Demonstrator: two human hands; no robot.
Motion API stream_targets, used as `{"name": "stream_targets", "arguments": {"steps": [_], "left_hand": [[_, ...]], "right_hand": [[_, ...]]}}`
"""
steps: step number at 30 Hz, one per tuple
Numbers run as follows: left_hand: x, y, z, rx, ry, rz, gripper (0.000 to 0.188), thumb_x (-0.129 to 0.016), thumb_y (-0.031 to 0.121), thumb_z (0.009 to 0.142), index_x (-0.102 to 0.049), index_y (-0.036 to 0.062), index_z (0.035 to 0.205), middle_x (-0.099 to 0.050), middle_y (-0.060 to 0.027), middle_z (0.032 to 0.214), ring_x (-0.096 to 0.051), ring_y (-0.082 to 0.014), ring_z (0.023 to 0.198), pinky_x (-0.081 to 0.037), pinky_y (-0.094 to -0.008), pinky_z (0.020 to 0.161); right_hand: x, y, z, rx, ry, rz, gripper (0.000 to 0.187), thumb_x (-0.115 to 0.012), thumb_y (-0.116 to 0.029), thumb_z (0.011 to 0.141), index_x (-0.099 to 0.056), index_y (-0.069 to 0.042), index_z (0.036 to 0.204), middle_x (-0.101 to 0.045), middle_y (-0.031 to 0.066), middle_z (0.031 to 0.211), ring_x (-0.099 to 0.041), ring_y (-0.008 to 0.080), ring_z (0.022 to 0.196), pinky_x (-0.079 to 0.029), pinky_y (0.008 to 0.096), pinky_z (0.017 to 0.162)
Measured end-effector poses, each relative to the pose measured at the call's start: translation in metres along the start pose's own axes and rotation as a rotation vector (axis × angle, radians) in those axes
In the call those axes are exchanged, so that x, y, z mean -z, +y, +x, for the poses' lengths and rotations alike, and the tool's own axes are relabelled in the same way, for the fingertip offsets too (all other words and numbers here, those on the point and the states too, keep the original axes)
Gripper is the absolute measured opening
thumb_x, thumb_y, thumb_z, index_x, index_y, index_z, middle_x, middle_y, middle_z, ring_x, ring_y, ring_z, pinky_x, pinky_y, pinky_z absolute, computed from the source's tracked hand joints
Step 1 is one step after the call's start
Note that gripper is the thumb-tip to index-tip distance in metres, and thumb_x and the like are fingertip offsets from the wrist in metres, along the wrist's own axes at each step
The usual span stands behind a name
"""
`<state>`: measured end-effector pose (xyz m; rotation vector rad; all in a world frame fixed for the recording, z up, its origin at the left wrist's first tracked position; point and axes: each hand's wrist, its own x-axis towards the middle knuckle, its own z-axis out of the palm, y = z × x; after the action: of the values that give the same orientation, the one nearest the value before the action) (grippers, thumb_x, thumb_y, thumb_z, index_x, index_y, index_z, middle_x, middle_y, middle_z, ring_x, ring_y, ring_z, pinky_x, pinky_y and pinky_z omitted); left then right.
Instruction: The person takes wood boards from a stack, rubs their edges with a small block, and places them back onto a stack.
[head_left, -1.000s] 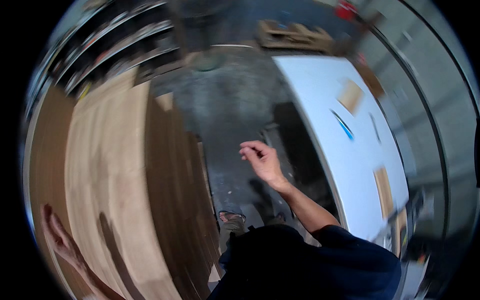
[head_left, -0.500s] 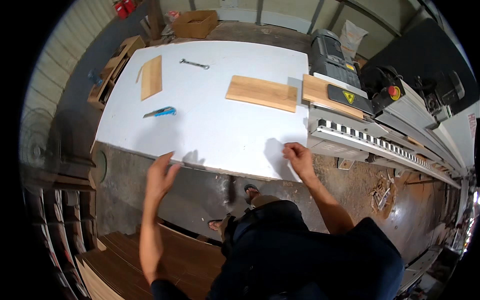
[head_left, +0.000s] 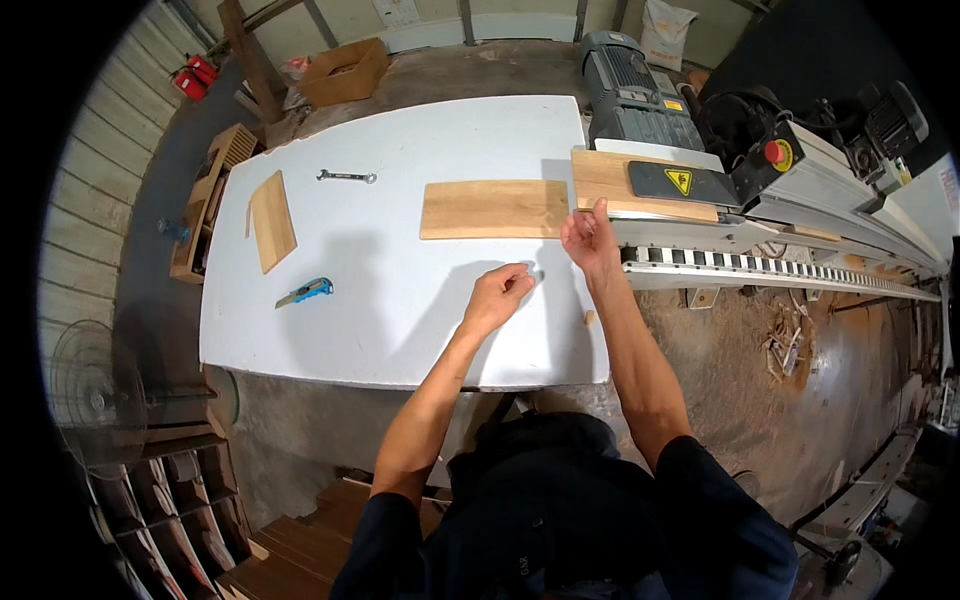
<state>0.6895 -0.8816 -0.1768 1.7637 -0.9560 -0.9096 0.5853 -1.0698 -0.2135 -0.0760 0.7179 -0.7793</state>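
Note:
My left hand (head_left: 497, 298) hovers over the white tabletop (head_left: 370, 300) with its fingers curled and thumb drawn in; whether anything small sits in its grip cannot be made out. Farther right, my right hand (head_left: 590, 238) is at the table's right edge, fingers loosely bent and apart, with nothing visible in them. It overlaps the near right corner of a flat wooden board (head_left: 490, 210); whether it touches cannot be told. Close beyond that hand, a second wooden board (head_left: 600, 178) lies on the machine, partly under a dark guard plate (head_left: 665, 183).
A blue utility knife (head_left: 306, 291), a wrench (head_left: 346, 176) and another wooden piece (head_left: 272, 222) lie on the table's left. A small brown bit (head_left: 589, 317) sits near its right edge. The machine has a motor (head_left: 640, 90), a red button (head_left: 775, 151) and a long track (head_left: 770, 265).
Both hands have moved over the table, the left to the right and farther in, the right up toward the machine. The view has shifted; the boards and tools appear to stay put.

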Motion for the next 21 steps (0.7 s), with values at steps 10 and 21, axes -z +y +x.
{"name": "stream_targets", "arguments": {"steps": [10,21], "left_hand": [[0.029,-0.035,0.038,-0.001,0.072,-0.482,0.028,-0.059,0.018,0.091,-0.059,-0.0013,0.111,-0.058,0.0014,0.078,-0.054,-0.0058,0.073,-0.042,-0.0197,0.063],[0.132,-0.072,0.102,0.147,0.124,-0.477,0.021,-0.058,0.016,0.090,-0.063,0.0027,0.105,-0.066,-0.0051,0.091,-0.063,-0.0162,0.080,-0.049,-0.0309,0.071]], "right_hand": [[-0.016,0.073,-0.035,-0.005,-0.072,-0.585,0.011,-0.061,-0.019,0.088,-0.061,-0.009,0.085,-0.060,0.0030,0.069,-0.054,0.0144,0.059,-0.044,0.0275,0.055],[0.021,0.020,0.001,0.182,0.158,-0.622,0.016,-0.069,-0.018,0.084,-0.061,-0.005,0.090,-0.062,0.0019,0.076,-0.056,0.0141,0.065,-0.049,0.0289,0.059]]}}
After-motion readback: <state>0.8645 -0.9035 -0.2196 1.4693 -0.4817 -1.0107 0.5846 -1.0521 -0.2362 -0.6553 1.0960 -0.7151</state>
